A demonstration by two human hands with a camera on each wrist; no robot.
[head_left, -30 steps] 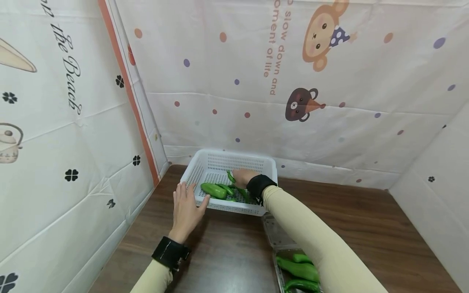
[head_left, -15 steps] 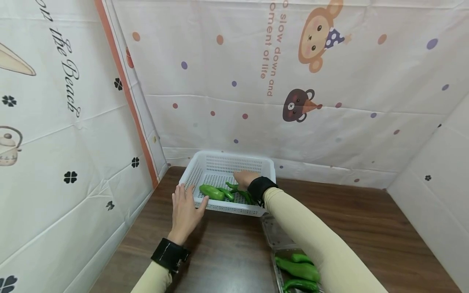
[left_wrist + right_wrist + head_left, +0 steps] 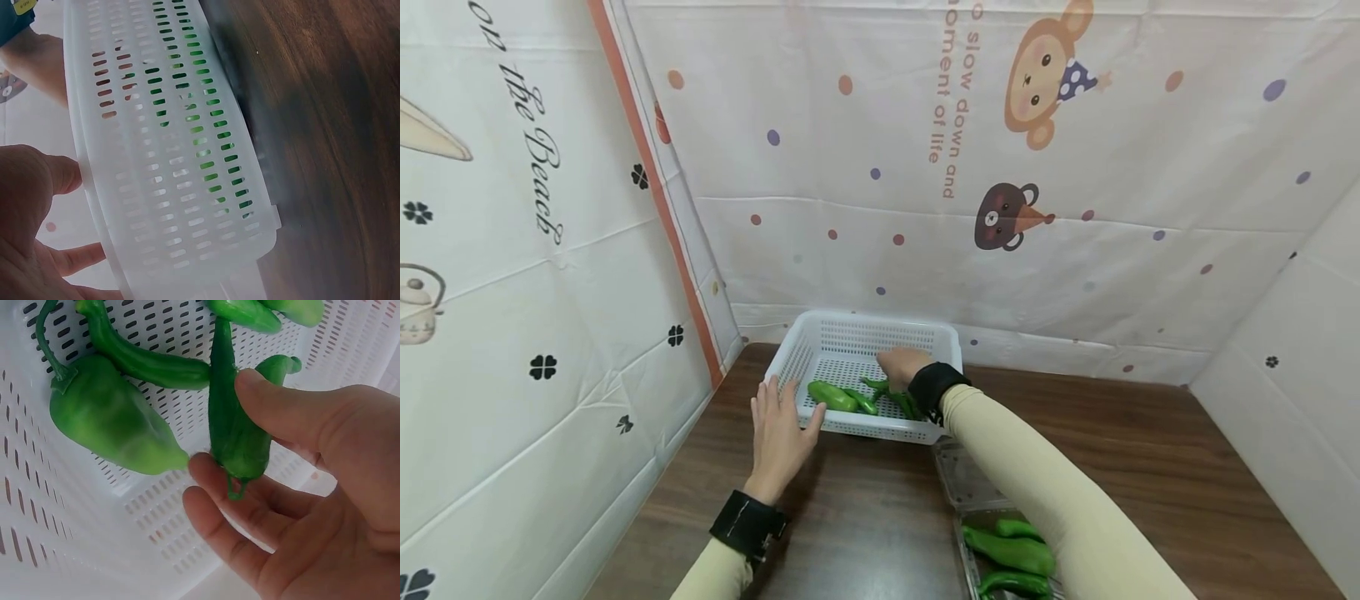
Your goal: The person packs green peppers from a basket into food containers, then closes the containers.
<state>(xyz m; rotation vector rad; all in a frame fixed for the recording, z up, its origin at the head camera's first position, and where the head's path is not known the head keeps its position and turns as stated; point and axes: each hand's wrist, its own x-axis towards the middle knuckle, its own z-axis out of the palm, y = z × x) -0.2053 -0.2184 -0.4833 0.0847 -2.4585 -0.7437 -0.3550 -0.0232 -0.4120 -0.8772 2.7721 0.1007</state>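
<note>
Dark brown wood-grain tabletop (image 3: 865, 517), boxed in on three sides by pale printed sheeting (image 3: 865, 250): dots, a cartoon monkey (image 3: 1037, 75) and a bear with an ice-cream cone (image 3: 1007, 218) on the back panel, script lettering, black clovers and a teapot on the left one, an orange stripe (image 3: 662, 208) down the corner seam, plainer white on the right.

White perforated plastic basket (image 3: 857, 329) at the back left of the tabletop, close to the corner. Several green peppers inside. Left hand (image 3: 781, 437) laid flat on the tabletop against the basket's near left corner, fingers straight and loose, thumb by the rim; from the left wrist camera, basket wall (image 3: 169, 156) right beside the thumb (image 3: 59, 175), green showing through the slots.

Right hand (image 3: 901, 365) reaching down into the basket from its right side, black wristband (image 3: 931, 385) over the rim. From the right wrist camera, fingers (image 3: 225, 506) gently curved and spread, thumb (image 3: 281, 412) alongside a slim dark green pepper (image 3: 234, 425); fingertips just touching its lower end, no firm clasp to be seen, hand relaxed rather than closed. Broad light green pepper (image 3: 109, 415) just to the left on the basket floor, a long curved one (image 3: 150, 362) above it.

Clear plastic tray (image 3: 962, 492) near the front edge, under the right forearm, holding more green peppers (image 3: 1007, 554).
</note>
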